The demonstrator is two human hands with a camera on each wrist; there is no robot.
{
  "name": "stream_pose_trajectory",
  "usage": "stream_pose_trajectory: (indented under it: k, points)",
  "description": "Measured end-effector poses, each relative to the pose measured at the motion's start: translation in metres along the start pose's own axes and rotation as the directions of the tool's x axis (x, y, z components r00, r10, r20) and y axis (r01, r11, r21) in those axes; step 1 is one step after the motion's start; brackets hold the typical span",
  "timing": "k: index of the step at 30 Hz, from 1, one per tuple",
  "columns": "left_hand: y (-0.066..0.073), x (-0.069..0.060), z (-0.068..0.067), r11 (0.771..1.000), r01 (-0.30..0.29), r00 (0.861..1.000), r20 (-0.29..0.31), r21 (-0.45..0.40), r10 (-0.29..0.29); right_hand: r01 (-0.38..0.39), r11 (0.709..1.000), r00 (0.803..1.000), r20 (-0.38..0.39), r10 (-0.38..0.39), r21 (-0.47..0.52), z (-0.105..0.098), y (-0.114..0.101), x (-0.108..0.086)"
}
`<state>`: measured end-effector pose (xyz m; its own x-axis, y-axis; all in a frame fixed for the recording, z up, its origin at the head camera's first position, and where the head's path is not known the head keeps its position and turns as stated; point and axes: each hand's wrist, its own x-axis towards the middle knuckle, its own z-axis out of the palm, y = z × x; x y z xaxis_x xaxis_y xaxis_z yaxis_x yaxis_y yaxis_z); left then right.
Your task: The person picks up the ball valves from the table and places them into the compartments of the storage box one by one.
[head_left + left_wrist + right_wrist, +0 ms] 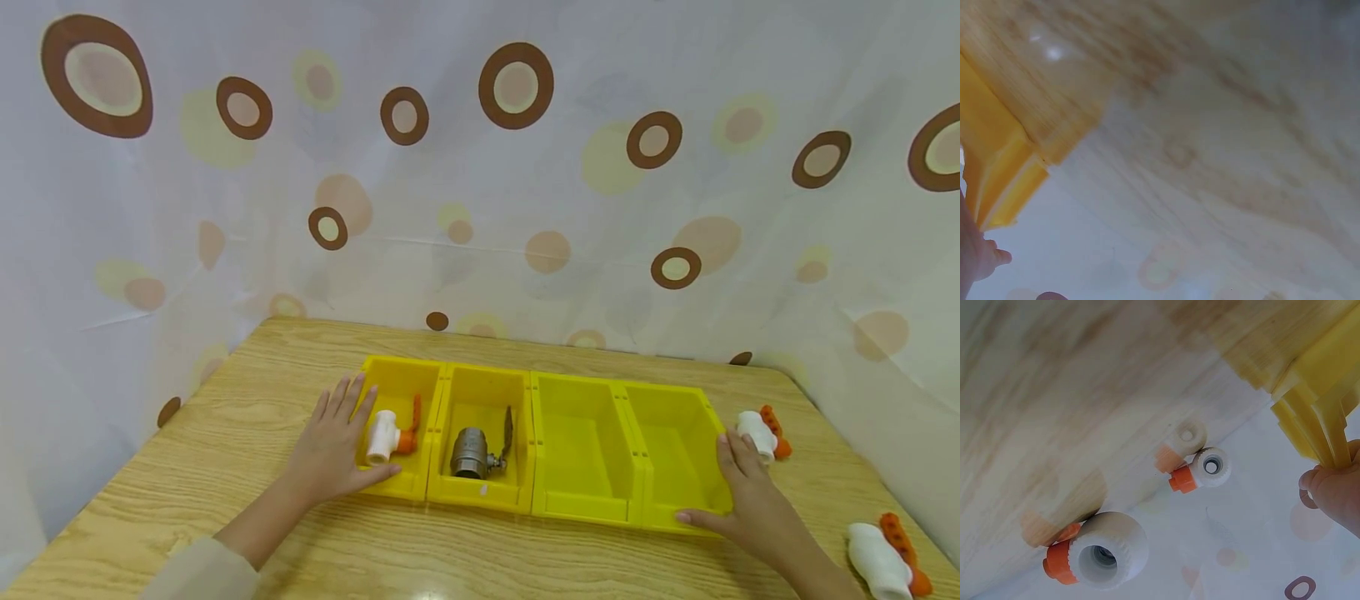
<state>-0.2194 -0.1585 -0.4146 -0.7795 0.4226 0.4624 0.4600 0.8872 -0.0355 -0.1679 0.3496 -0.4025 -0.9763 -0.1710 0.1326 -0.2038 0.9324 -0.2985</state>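
Note:
Several yellow bins stand side by side in a row on the wooden table. My left hand (330, 454) rests against the leftmost bin (401, 486), its fingers spread along the outer side and its thumb at the front. Inside that bin lies a white plastic ball valve (383, 437) with an orange handle. A metal ball valve (470, 454) with a dark lever sits in the neighbouring bin (480, 498). At the other end, my right hand (753, 508) touches the rightmost bin (675, 450), fingers along its outer side and thumb at its front corner. The two right-hand bins hold nothing.
Two more white valves with orange handles lie on the table to the right, a farther one (756, 435) beside my right fingers and a nearer one (877, 558) by my right wrist. A patterned curtain (480, 183) hangs behind the wooden table (315, 542).

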Motion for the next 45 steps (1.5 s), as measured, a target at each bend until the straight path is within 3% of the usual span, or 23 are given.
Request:
stream_pose_trajectory:
  k: [10,19,27,38,45]
  points:
    - [-0.003,-0.003,0.003,1.0,-0.006,1.0,0.027,-0.012,0.007,-0.011,1.0,1.0,0.01,0.011,0.014,0.001,0.002,-0.002]
    - [-0.006,-0.007,0.005,0.993,0.02,0.999,0.051,-0.112,-0.015,0.012,1.0,1.0,-0.003,-0.011,0.02,-0.001,-0.001,0.0]
    - [-0.008,-0.009,0.006,0.992,0.025,0.998,0.053,-0.124,-0.018,0.008,0.999,1.0,0.0,-0.008,0.05,-0.002,-0.002,0.003]
    - [-0.007,-0.009,0.003,0.986,0.034,0.996,0.086,-0.164,-0.02,-0.009,0.998,1.0,0.024,0.007,0.065,-0.005,0.006,0.0]
    - [-0.007,-0.008,0.002,0.984,0.031,0.996,0.091,-0.175,-0.016,0.0,0.995,1.0,-0.004,0.001,0.099,-0.012,0.015,-0.002]
